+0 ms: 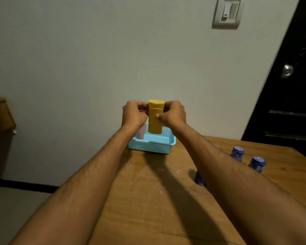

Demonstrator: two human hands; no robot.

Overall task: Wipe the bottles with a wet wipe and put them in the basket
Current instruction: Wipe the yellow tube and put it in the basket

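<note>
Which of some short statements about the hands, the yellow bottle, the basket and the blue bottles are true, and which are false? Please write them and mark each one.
1. Both hands, the left hand and the right hand, hold the yellow bottle. True.
2. The yellow bottle lies flat on the table. False: it is upright, held above the blue basket.
3. The basket is red. False: it is light blue.
4. Blue bottles stand on the table to the right of the basket. True.
5. A light switch is on the wall. True.
</note>
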